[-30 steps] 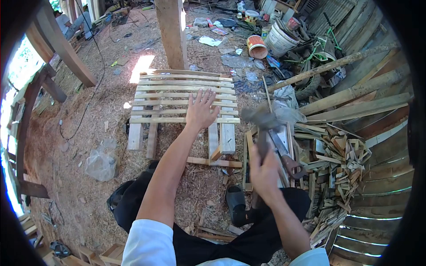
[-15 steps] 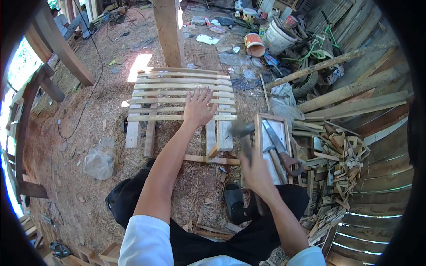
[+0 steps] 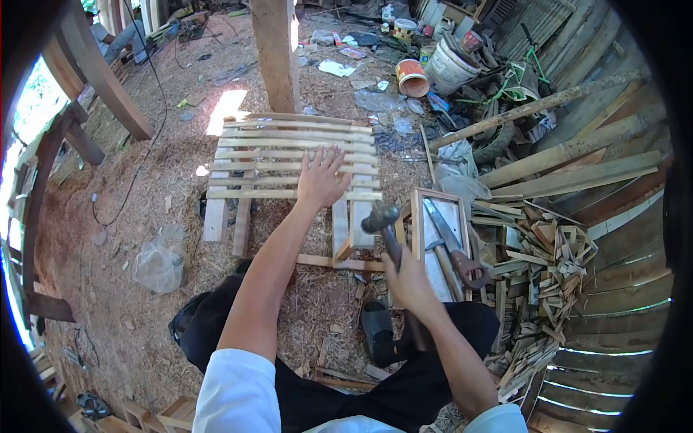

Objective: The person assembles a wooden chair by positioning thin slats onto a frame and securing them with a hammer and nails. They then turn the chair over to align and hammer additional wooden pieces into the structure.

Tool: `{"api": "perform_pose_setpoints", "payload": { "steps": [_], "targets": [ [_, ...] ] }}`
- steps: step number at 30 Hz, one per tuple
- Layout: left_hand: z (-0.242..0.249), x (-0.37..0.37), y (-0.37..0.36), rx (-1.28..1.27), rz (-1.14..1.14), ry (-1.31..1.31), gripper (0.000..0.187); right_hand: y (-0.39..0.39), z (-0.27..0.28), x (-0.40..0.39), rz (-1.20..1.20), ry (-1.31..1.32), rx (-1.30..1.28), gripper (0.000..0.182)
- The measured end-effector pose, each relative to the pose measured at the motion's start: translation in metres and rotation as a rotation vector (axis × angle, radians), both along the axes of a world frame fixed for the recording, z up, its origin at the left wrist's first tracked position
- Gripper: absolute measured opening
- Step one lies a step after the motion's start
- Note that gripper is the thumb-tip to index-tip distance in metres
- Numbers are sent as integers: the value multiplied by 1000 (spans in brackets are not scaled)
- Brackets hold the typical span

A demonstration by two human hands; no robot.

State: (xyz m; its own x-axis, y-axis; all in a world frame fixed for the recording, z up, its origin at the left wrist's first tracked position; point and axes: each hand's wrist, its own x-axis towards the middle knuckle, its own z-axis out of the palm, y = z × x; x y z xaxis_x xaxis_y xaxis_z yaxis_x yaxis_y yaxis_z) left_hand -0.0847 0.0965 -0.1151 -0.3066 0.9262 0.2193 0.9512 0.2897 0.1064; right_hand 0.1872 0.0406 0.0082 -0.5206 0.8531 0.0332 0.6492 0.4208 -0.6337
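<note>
My left hand (image 3: 323,177) lies with fingers spread on a panel of wooden slats (image 3: 254,167). The slats run side to side across pale timber boards (image 3: 215,220). My right hand (image 3: 410,283) is wrapped around the handle of a hammer (image 3: 380,217). The hammer's dark head stands in front of that hand, apart from the slats and close to the panel's near right corner. To its right is a wood-framed tray (image 3: 416,224), holding a handsaw (image 3: 446,227) and a second hammer (image 3: 447,268).
A wooden post (image 3: 276,65) rises behind the panel. Scrap wood (image 3: 552,260) is heaped on the right, below leaning poles (image 3: 570,151). Buckets (image 3: 449,66) and litter lie at the back right. A plastic bag (image 3: 159,267) rests left; another person (image 3: 123,40) sits far left.
The hammer head has swung upward, and its handle now tilts more toward me. My left hand stays on the slats in nearly the same spot.
</note>
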Motion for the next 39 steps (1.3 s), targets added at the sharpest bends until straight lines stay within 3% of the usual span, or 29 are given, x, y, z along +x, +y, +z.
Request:
{"api": "perform_pose_setpoints", "payload": {
  "steps": [3, 9, 11, 13, 15, 18, 20, 22, 23, 27, 29, 30, 33, 34, 37, 38, 39],
  "targets": [
    [5, -2, -2, -26, 3, -37, 66, 16, -4, -2, 14, -19, -77, 38],
    [2, 2, -1, -2, 9, -35, 65, 16, 114, -10, -199, 178, -154, 29],
    [4, 3, 0, 1, 8, -34, 65, 6, 104, -15, -182, 288, -42, 26],
    [5, 1, -1, 18, 2, -39, 65, -3, 45, -14, -94, 340, 135, 28],
    [-2, 0, -2, 57, -12, -27, 65, 0, -27, -6, 63, -40, 3, 32],
    [5, -14, -1, 89, 12, -19, 65, 10, 20, -9, -90, -186, -198, 35],
    [5, -4, -8, 21, -4, -49, 65, 13, 44, -3, -37, 43, -16, 36],
    [2, 0, -4, 10, -1, -29, 65, 19, 75, -3, -66, 112, 47, 35],
    [1, 2, -2, 6, 2, -17, 65, 11, 108, -12, -131, 131, -64, 35],
    [3, 4, 0, -19, 2, -25, 64, -4, 75, -15, -138, 264, 157, 31],
    [3, -1, -5, -30, 10, -25, 64, -4, -12, -6, -25, 68, -30, 33],
    [3, 2, -5, -27, 0, -22, 65, -5, -30, -8, -38, -37, -93, 36],
    [3, -3, -5, -42, -7, -44, 65, 18, -13, 1, -51, -67, -156, 37],
    [4, -1, -5, -21, 2, -46, 65, 21, -9, 6, 0, -46, -8, 35],
    [5, 2, 0, -42, 7, -27, 65, 23, 27, 10, -137, 21, -276, 38],
    [5, 3, 2, -49, 11, -32, 65, 32, 17, 18, -55, 58, -199, 36],
    [5, 4, 3, -50, 12, -35, 65, 29, 24, 18, -97, 162, -340, 34]
  ]
}}
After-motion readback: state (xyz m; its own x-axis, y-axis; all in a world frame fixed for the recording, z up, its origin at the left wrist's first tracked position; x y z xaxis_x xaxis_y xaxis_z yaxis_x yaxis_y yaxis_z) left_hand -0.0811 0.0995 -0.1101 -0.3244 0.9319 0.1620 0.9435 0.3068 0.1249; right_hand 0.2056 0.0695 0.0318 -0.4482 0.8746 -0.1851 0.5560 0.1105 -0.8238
